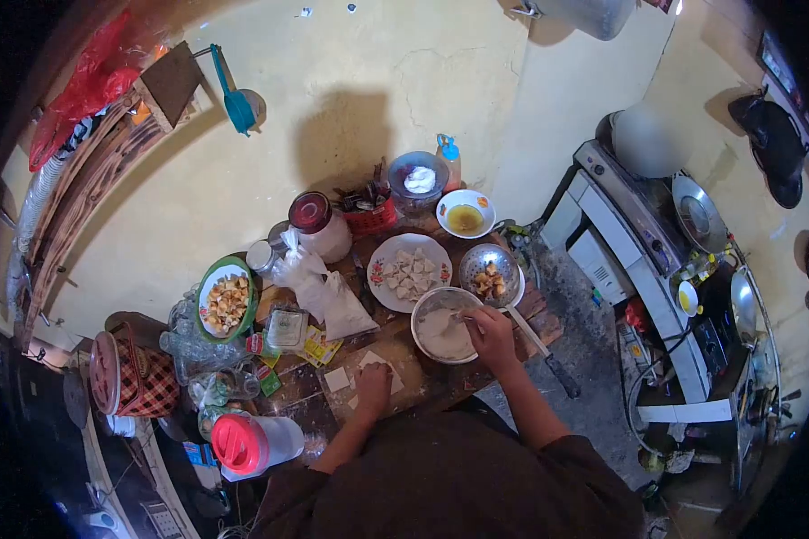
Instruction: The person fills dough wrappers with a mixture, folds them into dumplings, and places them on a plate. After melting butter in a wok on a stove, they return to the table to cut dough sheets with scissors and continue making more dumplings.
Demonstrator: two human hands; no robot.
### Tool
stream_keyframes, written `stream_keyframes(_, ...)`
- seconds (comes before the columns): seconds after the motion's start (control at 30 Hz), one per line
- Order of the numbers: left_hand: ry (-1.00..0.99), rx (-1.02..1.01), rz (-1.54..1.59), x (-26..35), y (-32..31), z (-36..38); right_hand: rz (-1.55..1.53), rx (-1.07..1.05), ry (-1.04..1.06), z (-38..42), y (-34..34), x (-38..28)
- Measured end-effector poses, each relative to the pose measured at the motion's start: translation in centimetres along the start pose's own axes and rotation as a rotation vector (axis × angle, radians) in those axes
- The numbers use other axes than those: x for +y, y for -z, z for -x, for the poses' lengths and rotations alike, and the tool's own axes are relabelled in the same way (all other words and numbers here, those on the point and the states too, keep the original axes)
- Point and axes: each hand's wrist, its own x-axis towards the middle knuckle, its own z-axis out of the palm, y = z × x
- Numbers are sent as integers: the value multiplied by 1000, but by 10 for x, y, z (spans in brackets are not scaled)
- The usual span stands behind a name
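My right hand (490, 336) is closed around the handle of a spoon (456, 317), whose lower end dips into a bowl (418, 346) of pale, thick mixture. On the wooden board, my left hand (373, 388) rests with its fingers curled over flat square dough sheets (368, 360); whatever lies under the fingers is hidden. Another pale square sheet (337, 379) lies just left of that hand. Behind the bowl stands a floral plate (377, 286) of folded, pale dough pieces. A long-handled skimmer (483, 253) with browned fried pieces sits to the bowl's right.
At the left are a green-rimmed basin (198, 319) of fried pieces, a flour bag (346, 310) and a red-lidded pitcher (283, 438). A red-lidded jar (322, 241) and a bowl of yellow liquid (485, 205) stand behind. A stove counter (643, 278) is at right.
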Motion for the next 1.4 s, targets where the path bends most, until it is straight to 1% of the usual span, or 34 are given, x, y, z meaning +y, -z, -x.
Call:
stream_keyframes(0.07,13,-21,61,-3,2,-1,61,75,136,-5,7,-12)
stream_keyframes(0.13,26,-42,122,-3,6,-3,33,128,173,-6,10,-15)
stream_keyframes(0.17,85,-32,196,-3,8,-5,0,174,210,-7,12,-17)
stream_keyframes(0.2,144,-25,270,-2,9,-5,4,178,211,-9,17,-23)
stream_keyframes(0.23,139,-24,271,-4,7,-5,-20,224,191,-11,23,-33)
stream_keyframes(0.27,149,57,367,-6,6,-6,-43,271,173,-14,28,-41)
stream_keyframes(0.3,158,137,463,-4,11,-8,-39,276,175,-14,32,-46)
stream_keyframes(0.33,152,138,465,-2,16,-9,-83,338,47,-14,35,-51)
stream_keyframes(0.37,206,89,600,0,22,-11,-127,400,-80,-15,38,-54)
stream_keyframes(0.4,259,38,734,4,31,-13,-124,404,-77,-15,37,-49)
stream_keyframes(0.43,253,42,736,7,37,-15,-250,485,-154,-16,35,-38)
stream_keyframes(0.47,389,-61,1046,12,42,-17,-378,563,-229,-18,35,-33)
stream_keyframes(0.5,525,-171,1355,15,46,-19,-451,588,-230,-23,38,-34)
stream_keyframes(0.53,520,-168,1358,17,49,-21,-450,589,-223,-27,41,-34)
stream_keyframes(0.6,612,-340,1643,20,56,-25,-642,663,-236,-36,45,-34)
stream_keyframes(0.63,608,-335,1646,22,59,-27,-642,660,-230,-41,48,-36)
stream_keyframes(0.7,576,-391,1824,30,67,-34,-762,659,-252,-52,56,-42)
stream_keyframes(0.77,549,-390,1861,41,77,-42,-885,627,-258,-58,60,-37)
stream_keyframes(0.8,528,-396,1893,47,84,-46,-887,619,-249,-60,63,-42)
stream_keyframes(0.83,522,-384,1901,55,94,-51,-924,559,-293,-61,68,-51)
stream_keyframes(0.9,418,-407,1917,69,116,-60,-983,450,-365,-61,73,-61)
stream_keyframes(0.93,416,-394,1928,73,124,-62,-982,435,-359,-59,74,-64)
stream_keyframes(1.0,296,-416,2010,80,138,-65,-1019,355,-343,-55,73,-70)
stream_keyframes(1.03,295,-401,2021,84,149,-64,-1000,333,-337,-53,72,-75)
stream_keyframes(1.13,282,-392,2001,96,180,-54,-961,284,-327,-48,72,-92)
stream_keyframes(1.17,242,-370,1984,99,188,-49,-943,274,-281,-46,70,-93)
stream_keyframes(1.2,204,-348,1966,101,194,-45,-942,263,-279,-45,68,-95)
stream_keyframes(1.3,207,-307,1915,107,206,-37,-892,291,-260,-39,62,-96)
stream_keyframes(1.4,220,-317,1864,109,216,-29,-893,281,-315,-35,59,-104)
